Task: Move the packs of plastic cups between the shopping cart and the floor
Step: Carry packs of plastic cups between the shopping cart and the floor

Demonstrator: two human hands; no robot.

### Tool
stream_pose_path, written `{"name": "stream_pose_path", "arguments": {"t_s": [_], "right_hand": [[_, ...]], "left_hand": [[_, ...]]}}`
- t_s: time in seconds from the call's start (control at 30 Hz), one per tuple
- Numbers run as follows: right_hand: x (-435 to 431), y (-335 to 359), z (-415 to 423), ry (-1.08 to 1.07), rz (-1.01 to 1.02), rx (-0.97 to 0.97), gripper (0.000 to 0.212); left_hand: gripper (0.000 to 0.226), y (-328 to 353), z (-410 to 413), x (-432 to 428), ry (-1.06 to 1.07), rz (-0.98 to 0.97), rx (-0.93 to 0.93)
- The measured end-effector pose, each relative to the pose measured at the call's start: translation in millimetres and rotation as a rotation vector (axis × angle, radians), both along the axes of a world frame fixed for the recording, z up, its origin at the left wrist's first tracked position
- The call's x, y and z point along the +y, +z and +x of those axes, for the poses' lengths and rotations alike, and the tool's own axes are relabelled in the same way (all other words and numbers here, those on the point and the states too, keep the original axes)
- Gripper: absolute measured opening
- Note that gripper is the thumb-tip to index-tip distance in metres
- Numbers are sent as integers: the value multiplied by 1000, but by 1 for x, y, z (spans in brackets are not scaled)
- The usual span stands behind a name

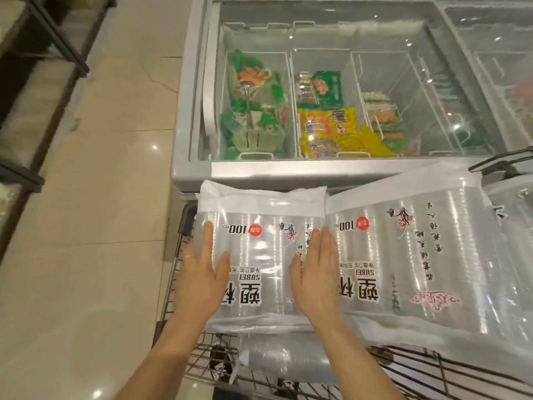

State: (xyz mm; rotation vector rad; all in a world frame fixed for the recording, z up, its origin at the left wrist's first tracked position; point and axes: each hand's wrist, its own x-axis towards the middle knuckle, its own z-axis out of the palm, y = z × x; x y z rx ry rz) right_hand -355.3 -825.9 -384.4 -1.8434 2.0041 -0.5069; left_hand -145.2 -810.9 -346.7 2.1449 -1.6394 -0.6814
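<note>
Freezer (pixel 317 172) ahead; left hand (pixel 202 274), right hand (pixel 315 277) flank pack (pixel 259 243) (seemingly pressing).

Clear, glossy plastic film, milky and crinkled at the ends, around the left pack of cups (pixel 259 249) and the right pack (pixel 409 255). Dark metal wire for the shopping cart (pixel 418 368); smooth, glossy cream tile for the floor (pixel 101 197). Smooth grey casing and reflective glass lid (pixel 375 33) on the freezer (pixel 187 163), white wire baskets (pixel 291 82) inside.
</note>
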Motion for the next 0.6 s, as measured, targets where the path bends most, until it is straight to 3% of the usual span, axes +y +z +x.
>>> {"name": "stream_pose_path", "arguments": {"t_s": [0.27,0.4,0.5,0.6], "right_hand": [[-4,0,-2,27,57,249,69],[-4,23,-11,108,198,228,82],[-4,51,-13,143,142,183,68],[-7,87,-8,170,46,126,68]], "left_hand": [[71,-4,3,-3,-27,67,-98],[69,9,7,-2,-12,133,-257],[70,33,8,-2,-38,82,-330],[69,63,8,-3,-51,37,-350]]}}
